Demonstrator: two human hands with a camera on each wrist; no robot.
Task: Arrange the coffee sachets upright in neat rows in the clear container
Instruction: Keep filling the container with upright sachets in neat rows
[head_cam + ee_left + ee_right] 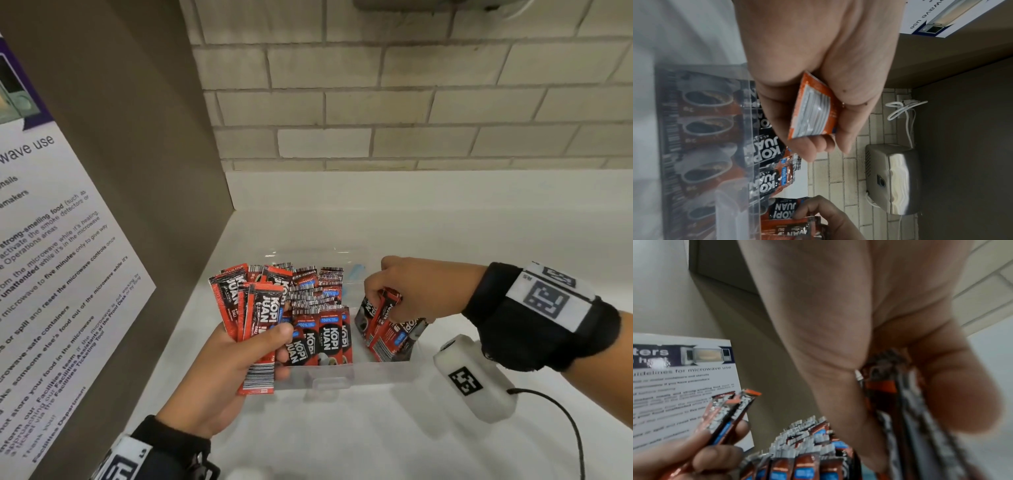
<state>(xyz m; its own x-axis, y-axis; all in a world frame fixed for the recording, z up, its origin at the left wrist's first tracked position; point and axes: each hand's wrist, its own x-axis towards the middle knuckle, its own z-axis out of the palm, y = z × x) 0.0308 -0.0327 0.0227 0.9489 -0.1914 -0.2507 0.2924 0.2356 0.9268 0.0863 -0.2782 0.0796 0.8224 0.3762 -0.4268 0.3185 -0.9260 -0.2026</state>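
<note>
While the microwave notice (68, 274) on the brown side panel marks the far left, the work begins just right of it, where the left hand (219, 377) holds a fanned bundle of sachets (253, 315) above the near left corner of the clear container (346, 375). Thumb on top and fingers beneath, its grip is closed round the lower ends of the bundle, probably so the packets stay together as a ready supply; the left wrist view shows the bundle's sealed ends (813, 110) poking out of the palm.

Next along, inside the container, standing sachets (318, 329) fill the left and middle part in rows, printed faces toward the near wall, barcode ends up. They look upright because they lean on one another and on the walls.

Further right, a gap of bare floor separates those rows from a smaller leaning batch (387, 329) at the right end. The right hand (411, 291) reaches down from above and pinches the tops of that batch, fingers curled on the packets, seemingly to hold them from toppling and to square them up. The right wrist view is blurred, yet packets show between thumb and palm.

Under the right wrist, a white camera unit (476, 380) with a cable hangs over the white surface (342, 438), on which the container rests near the tiled wall.
</note>
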